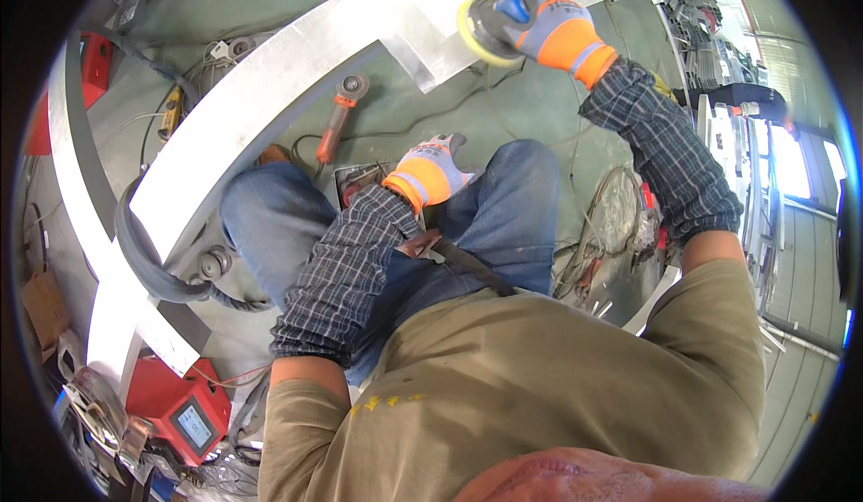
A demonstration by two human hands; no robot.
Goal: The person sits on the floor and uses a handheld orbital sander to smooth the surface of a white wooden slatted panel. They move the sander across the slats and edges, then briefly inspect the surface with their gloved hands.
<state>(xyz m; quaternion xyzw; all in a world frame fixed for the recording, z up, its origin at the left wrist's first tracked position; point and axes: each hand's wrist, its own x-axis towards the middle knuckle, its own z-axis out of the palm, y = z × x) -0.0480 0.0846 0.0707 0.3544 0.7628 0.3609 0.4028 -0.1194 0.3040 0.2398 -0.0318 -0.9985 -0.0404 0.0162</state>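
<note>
A grey and orange work glove covers my right hand (564, 35), which is closed round the blue and dark grip of a round sander (490, 30). Its disc has a yellow rim and stands tilted at the edge of a bright metal piece (409, 30). My left hand (430, 171), gloved alike, hangs over my lap between my knees. Its thumb sticks out to the side; the other fingers are mostly hidden behind the back of the hand. Just beyond it, an orange angle grinder (337, 124) lies on the green floor with its disc pointing away.
A wide curved metal strip (243, 93) runs along my left, crossed by another pale strip (81, 178). A grey hose (135, 241) drapes over them. A red machine with a screen (184, 412) stands at the lower left. Cables and a plastic bag (616, 201) lie at right.
</note>
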